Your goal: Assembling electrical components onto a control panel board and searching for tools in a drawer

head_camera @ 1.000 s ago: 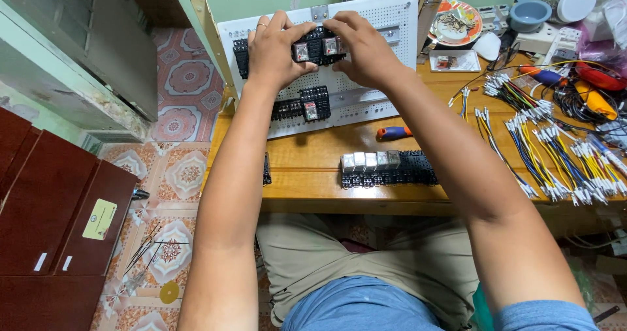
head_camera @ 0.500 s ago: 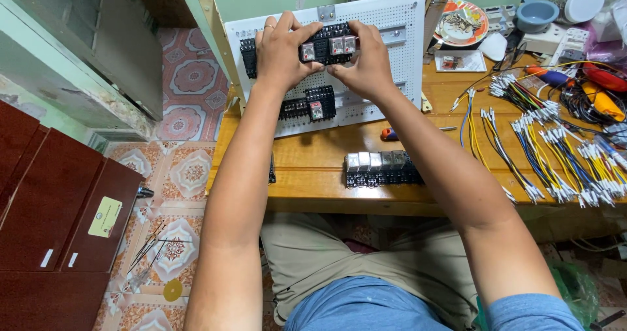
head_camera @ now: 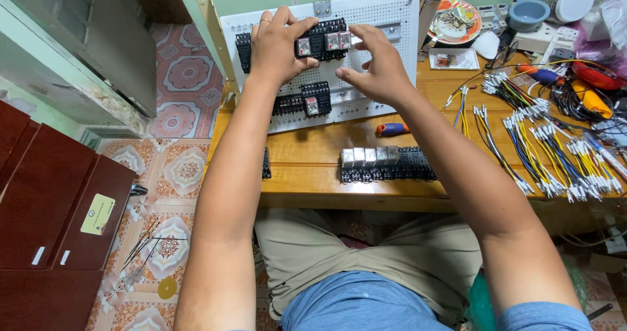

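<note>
White perforated panel [head_camera: 385,24] is leaning upright at the back edge of the wooden table [head_camera: 313,148], with open tabletop lying below it. A row of black relay sockets [head_camera: 323,38] with clear relays is sitting along the panel's top rail. Left hand [head_camera: 277,47] is pressing flat on that row's left end, fingers spread. Right hand [head_camera: 379,70] is hovering just beside it, fingers curled open, gripping nothing.

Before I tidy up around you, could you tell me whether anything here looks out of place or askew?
One black relay base sits alone at the wooden table's left edge, apart from the neat row of relays. Thin rods lie scattered on the tiled floor.
</note>
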